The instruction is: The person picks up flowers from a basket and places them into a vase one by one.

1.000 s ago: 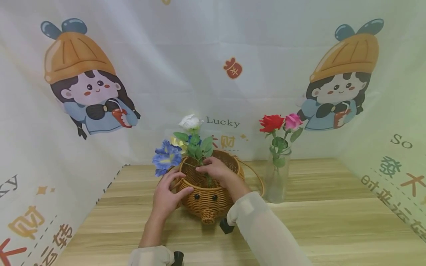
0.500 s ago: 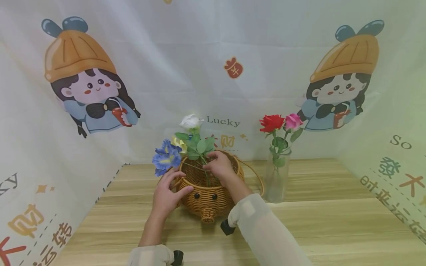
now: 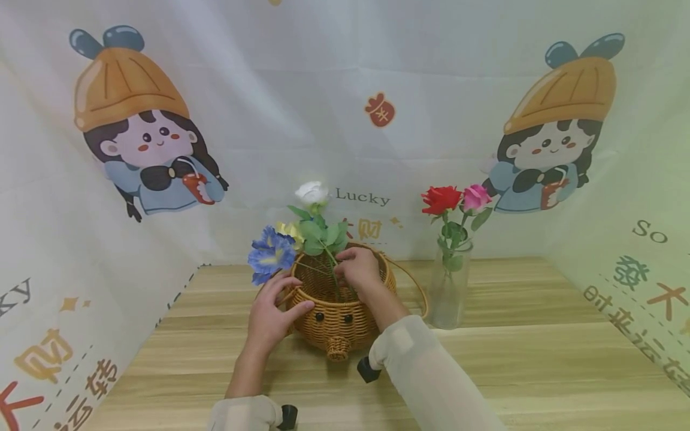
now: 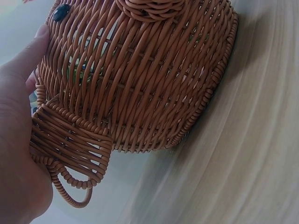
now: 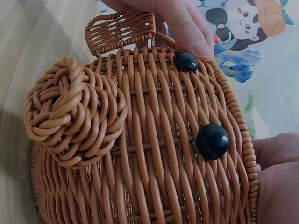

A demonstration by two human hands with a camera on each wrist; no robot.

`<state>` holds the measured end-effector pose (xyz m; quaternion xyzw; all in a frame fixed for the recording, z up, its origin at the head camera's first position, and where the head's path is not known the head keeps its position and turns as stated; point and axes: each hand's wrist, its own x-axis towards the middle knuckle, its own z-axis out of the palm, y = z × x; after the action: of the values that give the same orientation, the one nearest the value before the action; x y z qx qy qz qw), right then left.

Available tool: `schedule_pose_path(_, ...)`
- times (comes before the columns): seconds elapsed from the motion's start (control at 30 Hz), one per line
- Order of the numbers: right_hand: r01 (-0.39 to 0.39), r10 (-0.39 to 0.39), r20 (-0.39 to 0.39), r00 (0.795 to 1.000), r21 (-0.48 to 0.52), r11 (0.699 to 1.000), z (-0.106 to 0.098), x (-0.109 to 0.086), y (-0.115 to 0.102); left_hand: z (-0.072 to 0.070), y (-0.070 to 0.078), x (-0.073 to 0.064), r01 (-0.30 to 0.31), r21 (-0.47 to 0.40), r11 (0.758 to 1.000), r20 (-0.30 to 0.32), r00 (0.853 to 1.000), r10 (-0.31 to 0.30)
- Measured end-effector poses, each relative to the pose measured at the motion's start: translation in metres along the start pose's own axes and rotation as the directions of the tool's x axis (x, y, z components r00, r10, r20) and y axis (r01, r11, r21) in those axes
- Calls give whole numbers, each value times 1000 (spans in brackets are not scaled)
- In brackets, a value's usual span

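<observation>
A wicker basket (image 3: 336,323) with black bead eyes and a woven snout stands on the table. My left hand (image 3: 272,311) grips its rim at the left, thumb on the front and fingers over the edge; the left wrist view shows this hand (image 4: 21,121) beside a woven ear (image 4: 70,142). Over the basket's opening, my right hand (image 3: 360,272) pinches the green stem of a white rose (image 3: 311,193), whose lower end is inside. A blue flower (image 3: 271,254) and a yellow flower (image 3: 291,232) lean out over the left rim. The right fingertips are hidden in the right wrist view.
To the basket's right stands a clear glass vase (image 3: 450,299) holding a red rose (image 3: 442,199) and a pink rose (image 3: 477,197). The basket's handle (image 3: 417,284) hangs out toward the vase. A printed cloth (image 3: 345,131) encloses the back and sides of the wooden table (image 3: 512,359).
The white rose has shifted slightly right and up, and its leaves have turned. My right hand has moved slightly right with the stem. The left hand stays on the rim.
</observation>
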<state>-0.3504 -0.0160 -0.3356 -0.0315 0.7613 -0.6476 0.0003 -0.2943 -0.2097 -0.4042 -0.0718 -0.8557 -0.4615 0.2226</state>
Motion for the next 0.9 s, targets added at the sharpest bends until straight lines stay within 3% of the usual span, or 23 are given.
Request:
schedule_pose_path(0.2,33,-37,-37,999,-102,994,2,-2,0,1,-2,0,-9,-2,1000,-14,1000,9)
schedule_pose_path(0.4,89,-109,-66,992,-253,963,2,-4,1,2,-2,1,9,-12,1000,3,1000,-9)
schedule_pose_path(0.63,164,-194,-100,976,-247,955,-1,-9,2,4,-3,1,12,15,1000,16,1000,-12)
schedule_pose_path(0.9,237,-258,-67,964,-228,944,-3,-12,-9,-1,-4,1,15,1,1000,16,1000,-15)
